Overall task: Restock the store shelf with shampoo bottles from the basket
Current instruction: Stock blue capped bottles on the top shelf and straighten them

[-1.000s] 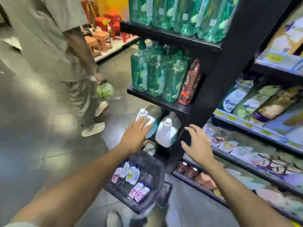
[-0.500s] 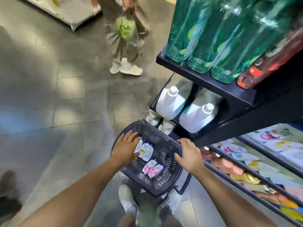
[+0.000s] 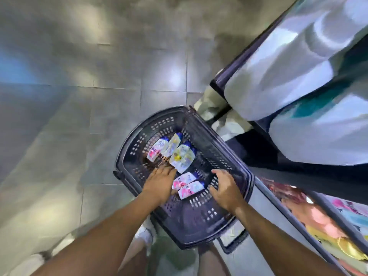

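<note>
A dark plastic basket (image 3: 235, 170) sits on the floor below me, beside the shelf unit. Several small shampoo bottles lie flat in it: a white-and-yellow group (image 3: 179, 154) toward the far end and two pink-labelled ones (image 3: 189, 185) nearer me. My left hand (image 3: 161, 184) reaches into the basket, fingers down among the bottles, touching the near pink pair; it holds nothing that I can see. My right hand (image 3: 225, 190) hovers inside the basket at its right side, fingers spread and loosely bent, holding nothing.
The black shelf (image 3: 235, 76) with large white jugs (image 3: 288, 76) juts out at upper right, close above the basket. Lower shelves with colourful packets (image 3: 322, 220) run along the right. Grey tiled floor (image 3: 99, 96) lies to the left. My feet stand just behind the basket.
My view has tipped down and closer over the basket. My left hand moved from the basket's far end to the near pink bottles; my right hand left the rim and came inside.
</note>
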Motion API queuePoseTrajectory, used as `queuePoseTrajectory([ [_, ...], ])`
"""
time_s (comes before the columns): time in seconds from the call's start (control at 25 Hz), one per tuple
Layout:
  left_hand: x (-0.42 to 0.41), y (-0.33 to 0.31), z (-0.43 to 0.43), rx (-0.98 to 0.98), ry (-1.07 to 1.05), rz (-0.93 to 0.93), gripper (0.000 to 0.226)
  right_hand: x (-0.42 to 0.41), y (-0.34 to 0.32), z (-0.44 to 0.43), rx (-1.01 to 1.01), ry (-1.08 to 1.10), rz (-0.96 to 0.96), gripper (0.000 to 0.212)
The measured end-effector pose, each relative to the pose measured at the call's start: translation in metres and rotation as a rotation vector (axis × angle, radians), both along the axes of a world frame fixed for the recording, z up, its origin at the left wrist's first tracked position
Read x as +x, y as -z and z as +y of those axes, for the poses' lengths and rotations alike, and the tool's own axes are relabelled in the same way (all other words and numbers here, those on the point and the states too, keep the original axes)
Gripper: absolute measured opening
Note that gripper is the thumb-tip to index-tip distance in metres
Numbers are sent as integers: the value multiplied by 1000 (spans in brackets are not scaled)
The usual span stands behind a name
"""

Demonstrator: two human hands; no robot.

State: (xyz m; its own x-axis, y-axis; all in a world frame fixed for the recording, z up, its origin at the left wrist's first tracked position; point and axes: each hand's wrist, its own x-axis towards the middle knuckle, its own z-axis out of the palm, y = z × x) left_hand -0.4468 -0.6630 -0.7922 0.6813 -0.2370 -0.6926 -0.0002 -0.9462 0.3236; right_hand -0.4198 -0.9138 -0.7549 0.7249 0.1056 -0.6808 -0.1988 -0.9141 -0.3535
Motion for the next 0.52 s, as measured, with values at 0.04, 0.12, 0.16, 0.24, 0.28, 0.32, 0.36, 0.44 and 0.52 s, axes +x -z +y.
queuePoseTrajectory([
  [0.04,0,23,-4,1,-23,24,79,6,17,1,-13,5,36,58],
  [0.12,-2,72,-14,1,-78,64,75,16,54,6,-35,-15,99,56],
  [0.16,-2,98,-20,7,-95,94,74,19,76,7,-40,-8,115,55],
  [0.24,-4,149,-32,22,-149,210,71,24,118,10,-37,38,145,52],
  [0.28,-6,176,-38,29,-182,271,70,26,139,10,-39,46,154,51],
  [0.32,-7,200,-43,34,-204,322,67,26,155,10,-49,49,165,50],
  [0.36,-8,220,-47,38,-212,368,64,27,168,9,-58,54,176,48],
  [0.44,-11,258,-56,52,-212,458,65,25,196,5,-73,76,190,44],
  [0.52,-9,280,-66,84,-208,535,75,23,214,0,-98,89,211,46],
])
